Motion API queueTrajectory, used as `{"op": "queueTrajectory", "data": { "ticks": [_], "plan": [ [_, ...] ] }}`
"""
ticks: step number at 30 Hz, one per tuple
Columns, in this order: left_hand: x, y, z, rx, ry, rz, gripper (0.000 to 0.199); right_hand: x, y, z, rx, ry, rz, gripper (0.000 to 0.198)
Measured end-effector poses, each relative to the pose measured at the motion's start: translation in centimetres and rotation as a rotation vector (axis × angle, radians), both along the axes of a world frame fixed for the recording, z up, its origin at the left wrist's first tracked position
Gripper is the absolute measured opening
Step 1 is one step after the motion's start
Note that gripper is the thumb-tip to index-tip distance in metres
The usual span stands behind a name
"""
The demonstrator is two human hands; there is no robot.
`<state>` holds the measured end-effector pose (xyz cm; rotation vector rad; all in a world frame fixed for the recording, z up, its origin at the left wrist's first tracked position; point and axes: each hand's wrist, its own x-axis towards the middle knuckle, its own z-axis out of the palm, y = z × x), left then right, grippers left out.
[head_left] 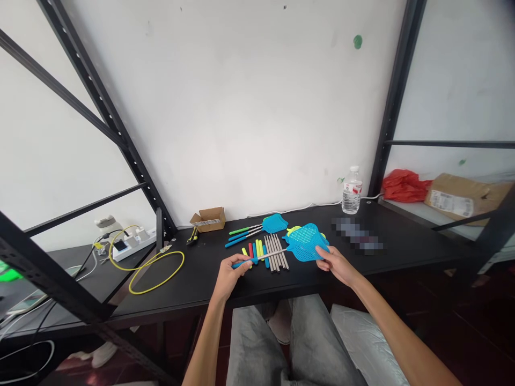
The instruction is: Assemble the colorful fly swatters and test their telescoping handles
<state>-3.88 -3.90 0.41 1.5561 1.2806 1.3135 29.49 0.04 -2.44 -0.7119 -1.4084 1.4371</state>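
Note:
A blue fly swatter (306, 242) with a metal rod is held between my two hands. My left hand (234, 271) is closed round its blue handle, and my right hand (333, 262) pinches the lower right edge of its perforated head. Under that head, yellow and blue swatter heads (327, 230) show in part. Below the rod lie several metal rods (276, 257) side by side. Left of them is a row of coloured handle grips (259, 251) in yellow, red and blue. Behind, several whole swatters (274, 222) lie together with blue heads and green or blue handles.
A small open cardboard box (208, 220) and a yellow-black tool (193, 237) are at the back left. A yellow cable (184, 262) loops near a power strip (134, 244). A water bottle (351, 192) stands at the back right, behind a blurred patch. Black shelf posts (396, 91) rise at both sides.

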Motion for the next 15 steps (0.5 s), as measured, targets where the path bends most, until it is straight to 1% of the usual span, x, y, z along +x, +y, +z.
{"op": "queueTrajectory", "data": {
  "ticks": [3, 7, 15],
  "plan": [
    [-0.05, -0.01, -0.05, -0.018, 0.019, -0.024, 0.040, 0.12, -0.17, 0.25, -0.010, 0.003, 0.037, 0.046],
    [-0.05, -0.08, 0.02, -0.015, 0.029, -0.055, 0.040, 0.20, -0.07, 0.17, -0.002, -0.009, 0.063, 0.044],
    [-0.10, 0.21, -0.27, 0.043, 0.071, -0.032, 0.033, 0.04, -0.01, 0.10, 0.046, -0.083, 0.050, 0.042]
  ]
}}
